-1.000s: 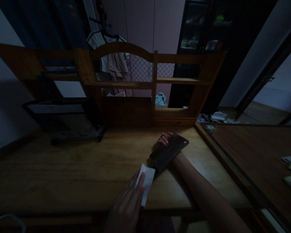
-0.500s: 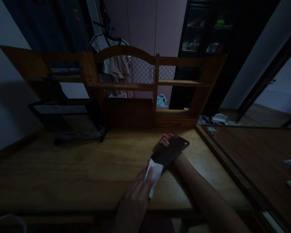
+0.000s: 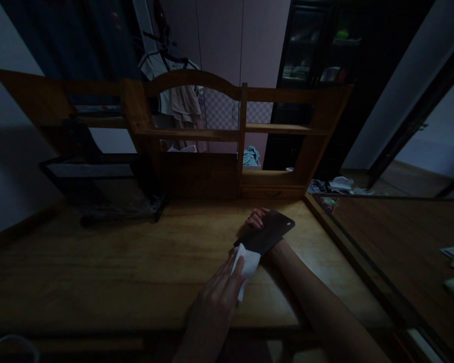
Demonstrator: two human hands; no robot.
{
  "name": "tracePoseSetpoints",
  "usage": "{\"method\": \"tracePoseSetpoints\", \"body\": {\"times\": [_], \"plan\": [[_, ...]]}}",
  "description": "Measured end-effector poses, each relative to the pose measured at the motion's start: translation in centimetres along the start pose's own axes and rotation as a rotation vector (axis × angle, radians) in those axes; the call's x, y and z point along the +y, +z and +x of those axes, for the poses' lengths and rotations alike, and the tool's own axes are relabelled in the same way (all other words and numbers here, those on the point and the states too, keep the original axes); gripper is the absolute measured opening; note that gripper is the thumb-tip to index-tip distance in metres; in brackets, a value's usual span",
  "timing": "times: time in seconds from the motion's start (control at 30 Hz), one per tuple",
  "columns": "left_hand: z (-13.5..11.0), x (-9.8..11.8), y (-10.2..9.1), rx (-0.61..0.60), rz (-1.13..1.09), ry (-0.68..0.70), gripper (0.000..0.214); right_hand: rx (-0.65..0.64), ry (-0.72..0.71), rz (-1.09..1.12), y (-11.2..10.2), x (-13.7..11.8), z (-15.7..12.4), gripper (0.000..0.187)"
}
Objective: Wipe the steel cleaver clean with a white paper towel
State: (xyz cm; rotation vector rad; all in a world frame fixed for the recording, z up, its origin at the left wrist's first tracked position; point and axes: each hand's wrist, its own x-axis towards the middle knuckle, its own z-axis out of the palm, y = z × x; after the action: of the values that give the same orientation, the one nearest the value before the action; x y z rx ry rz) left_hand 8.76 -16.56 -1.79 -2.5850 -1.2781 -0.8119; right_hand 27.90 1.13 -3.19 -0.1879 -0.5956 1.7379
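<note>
A dark cleaver [image 3: 270, 232] with a small hole in its far corner is held tilted over the wooden desktop. My right hand [image 3: 256, 218] reaches behind the blade, its curled fingers showing at the far edge; the blade hides the palm and thumb. On the near end of the cleaver, my left hand [image 3: 221, 287] pinches a folded white tissue [image 3: 250, 264] between thumb and fingers. The tissue lies against the lower part of the blade and covers where the handle would be.
Behind the hands rises a wooden desk shelf [image 3: 244, 131]. A black-framed object wrapped in clear plastic [image 3: 102, 186] stands on the desktop [image 3: 136, 267] at left. A raised wooden edge [image 3: 340, 247] borders the right side. Clothes [image 3: 181, 101] hang beyond.
My left hand and the tissue have slid a little up and right, further onto the blade. The cleaver and my right hand have stayed nearly still.
</note>
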Motion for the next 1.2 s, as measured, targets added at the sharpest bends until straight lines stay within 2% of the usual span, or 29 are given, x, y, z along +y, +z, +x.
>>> {"method": "tracePoseSetpoints", "body": {"times": [0.33,0.5,0.73,0.87,1.0,1.2], "plan": [[-3.7,-1.9,-0.8,-0.104,-0.013,0.054,0.058,0.013,0.027,0.066,0.8,-0.1,-0.3,0.028],[-5.0,-3.0,-1.5,-0.069,0.041,0.144,0.052,-0.016,0.030,0.098,0.6,-0.1,-0.2,0.032],[-6.1,-4.5,-3.4,-0.017,0.084,0.302,0.045,-0.029,0.026,0.087,0.2,0.0,-0.1,0.032],[-6.0,-4.6,-3.8,0.000,0.069,0.308,0.045,-0.025,0.019,0.075,-0.1,0.1,0.2,0.033],[-5.4,-4.0,-3.2,-0.016,0.093,0.312,0.044,-0.009,0.009,0.053,0.3,0.0,-0.1,0.031],[-2.8,-2.1,-1.8,-0.017,0.050,0.213,0.043,0.024,-0.022,0.017,1.1,-0.2,-0.6,0.028]]}}
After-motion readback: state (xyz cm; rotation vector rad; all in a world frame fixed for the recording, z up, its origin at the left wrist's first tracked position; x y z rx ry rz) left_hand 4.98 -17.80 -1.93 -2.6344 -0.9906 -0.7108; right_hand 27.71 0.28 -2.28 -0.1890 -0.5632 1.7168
